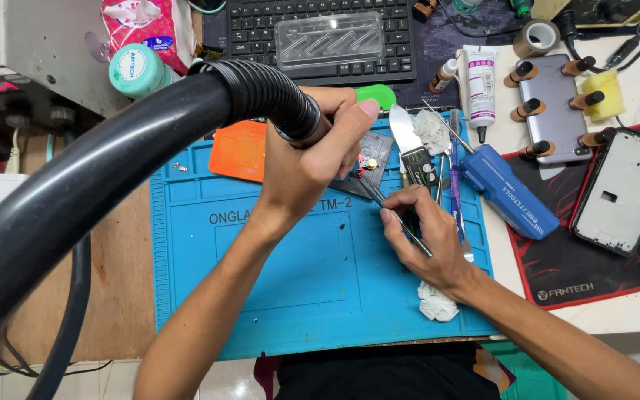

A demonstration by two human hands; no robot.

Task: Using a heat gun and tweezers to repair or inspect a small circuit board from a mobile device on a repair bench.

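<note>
Grey circuit board lies at the upper middle of a blue silicone work mat, which covers a wooden bench. Left hand is closed around the handle of a hot-air nozzle fed by a thick black ribbed hose; the nozzle end itself is hidden behind the fingers. Right hand pinches thin metal tweezers, tips touching the board's lower edge. An orange card rests on the mat's upper left. A blue electric screwdriver lies just beside the mat (right edge). Beyond it, a white adhesive tube and a phone held by wooden-handled clamps. A black keyboard sits behind the mat.
</note>
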